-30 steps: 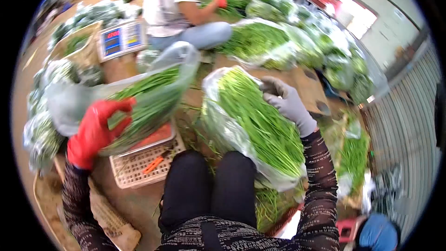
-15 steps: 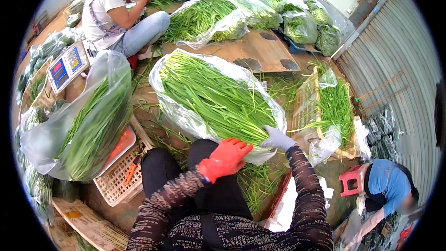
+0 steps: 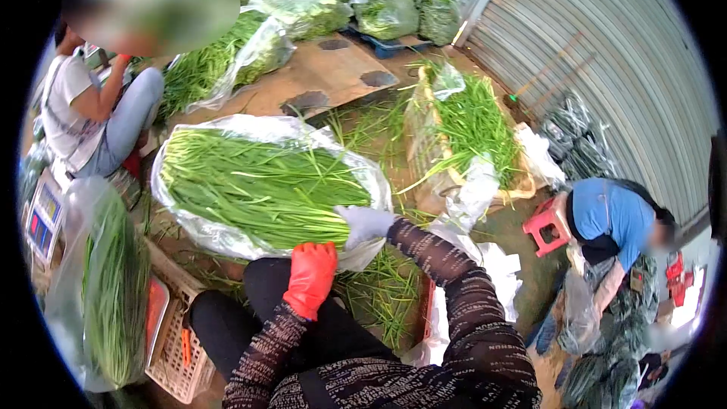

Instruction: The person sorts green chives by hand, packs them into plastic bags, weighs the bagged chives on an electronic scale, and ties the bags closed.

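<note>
A big bundle of garlic chives (image 3: pixel 257 185) lies in an opened clear plastic bag (image 3: pixel 198 231) in front of my knees, its pale ends to the left. My left hand (image 3: pixel 311 279), in a red glove, has its fingers curled over the bag's near edge. At the right end of the bundle is my right hand (image 3: pixel 365 226) in a grey glove, closed around the bag's rim against the leaves. The bag's edge inside both hands is mostly hidden.
Left stand another bag of chives (image 3: pixel 113 295), a scale (image 3: pixel 44 216) and a plastic crate (image 3: pixel 178 363). A basket of loose chives (image 3: pixel 473 125) is at right. One person (image 3: pixel 91 106) sits far left; another (image 3: pixel 609 216) bends beside a red stool (image 3: pixel 547 227).
My view has swung right, so everything sits further left. My left hand has gone from spread fingers above my lap to curled fingers at the bag's edge. My right hand stays at the bag's right end.
</note>
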The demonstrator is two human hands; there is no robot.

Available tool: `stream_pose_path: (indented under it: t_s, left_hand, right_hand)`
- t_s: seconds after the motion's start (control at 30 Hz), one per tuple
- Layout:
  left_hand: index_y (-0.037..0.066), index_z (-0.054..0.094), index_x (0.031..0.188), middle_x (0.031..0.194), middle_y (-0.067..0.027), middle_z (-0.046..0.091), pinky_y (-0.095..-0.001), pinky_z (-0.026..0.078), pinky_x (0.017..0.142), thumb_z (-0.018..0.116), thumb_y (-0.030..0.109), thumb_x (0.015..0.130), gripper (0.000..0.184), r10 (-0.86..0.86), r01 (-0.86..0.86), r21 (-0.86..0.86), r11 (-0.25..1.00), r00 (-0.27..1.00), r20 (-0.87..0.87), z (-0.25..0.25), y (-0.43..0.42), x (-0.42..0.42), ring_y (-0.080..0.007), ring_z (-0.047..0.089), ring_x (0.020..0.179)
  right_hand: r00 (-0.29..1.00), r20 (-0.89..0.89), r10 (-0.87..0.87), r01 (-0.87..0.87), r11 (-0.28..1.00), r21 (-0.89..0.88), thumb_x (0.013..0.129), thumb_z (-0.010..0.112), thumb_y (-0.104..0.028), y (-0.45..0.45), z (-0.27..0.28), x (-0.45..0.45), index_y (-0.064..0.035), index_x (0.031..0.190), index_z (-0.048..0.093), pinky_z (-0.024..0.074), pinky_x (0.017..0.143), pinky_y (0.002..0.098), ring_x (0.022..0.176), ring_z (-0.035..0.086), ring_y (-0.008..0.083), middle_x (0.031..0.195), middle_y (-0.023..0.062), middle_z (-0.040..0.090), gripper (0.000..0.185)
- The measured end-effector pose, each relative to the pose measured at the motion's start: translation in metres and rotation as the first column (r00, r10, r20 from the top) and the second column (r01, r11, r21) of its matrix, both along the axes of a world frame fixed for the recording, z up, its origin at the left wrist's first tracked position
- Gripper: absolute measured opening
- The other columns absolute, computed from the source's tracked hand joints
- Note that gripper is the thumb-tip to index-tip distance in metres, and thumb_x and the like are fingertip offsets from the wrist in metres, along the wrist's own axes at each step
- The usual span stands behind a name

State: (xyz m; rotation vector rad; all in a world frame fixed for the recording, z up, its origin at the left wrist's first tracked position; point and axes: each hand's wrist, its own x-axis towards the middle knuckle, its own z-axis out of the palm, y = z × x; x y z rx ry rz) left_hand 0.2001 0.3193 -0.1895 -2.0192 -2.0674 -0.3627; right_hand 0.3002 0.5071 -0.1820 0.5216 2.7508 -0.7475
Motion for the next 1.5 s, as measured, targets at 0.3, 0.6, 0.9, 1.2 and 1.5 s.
stream_pose_path:
  t_s: [0.3,0.6,0.9,1.2,1.5]
  left_hand:
    - [0.008,0.061,0.082,0.075,-0.0073,0.057,-0.0423,0.043,0.082,0.055,0.014,0.073,0.012,0.001,0.007,0.162,0.987,0.999,-0.051,-0.007,-0.003,-0.005,-0.0253,0.055,0.081]
    - [0.012,0.061,0.071,0.071,-0.0044,0.058,-0.0395,0.042,0.062,0.054,0.02,0.074,0.011,-0.037,0.033,-0.097,0.995,0.999,-0.038,0.0,-0.013,-0.002,-0.024,0.056,0.075]
    - [0.013,0.054,0.064,0.064,-0.0056,0.054,-0.037,0.042,0.053,0.055,0.018,0.071,0.009,-0.226,0.224,0.039,0.974,0.974,0.036,-0.016,-0.018,-0.01,-0.023,0.056,0.061]
    - [0.007,0.056,0.068,0.065,-0.0105,0.055,-0.0404,0.045,0.056,0.058,0.018,0.072,0.011,-0.199,0.209,-0.012,0.978,0.945,0.258,-0.014,-0.018,-0.015,-0.0296,0.058,0.064]
    - [0.003,0.053,0.112,0.096,-0.0178,0.058,-0.0413,0.049,0.071,0.064,0.015,0.075,0.04,-0.211,0.057,0.236,0.97,0.681,0.701,0.01,-0.017,-0.023,-0.0343,0.058,0.084]
  right_hand:
    - [0.985,0.117,-0.123,0.072,0.925,0.373,0.055,0.08,-0.038,-0.049,0.029,-0.003,0.0022,0.135,0.027,0.0488,0.076,0.0407,0.093,0.058,0.0337,0.1,0.0213,0.053,0.104]
    - [0.994,0.023,-0.104,0.092,0.946,0.311,0.06,0.074,-0.028,-0.042,-0.003,0.005,0.0023,0.132,0.026,0.0499,0.07,0.0435,0.085,0.06,0.0369,0.101,0.0225,0.053,0.091]
    - [0.996,-0.067,-0.054,0.072,0.949,0.307,0.059,0.075,-0.037,-0.03,0.02,0.003,-0.0105,0.122,0.044,0.0482,0.069,0.0432,0.082,0.061,0.0342,0.091,0.0176,0.062,0.075]
    - [0.885,-0.412,-0.218,0.38,0.85,0.366,0.055,0.078,-0.032,-0.001,0.059,-0.018,-0.0086,0.125,0.045,0.0467,0.082,0.0405,0.093,0.059,0.0326,0.101,0.0196,0.061,0.081]
    - [0.861,-0.114,-0.495,0.389,0.787,-0.478,0.064,0.079,-0.022,0.023,0.013,0.011,0.009,0.13,0.033,0.0378,0.097,0.0325,0.112,0.049,0.0251,0.123,0.0204,0.049,0.086]
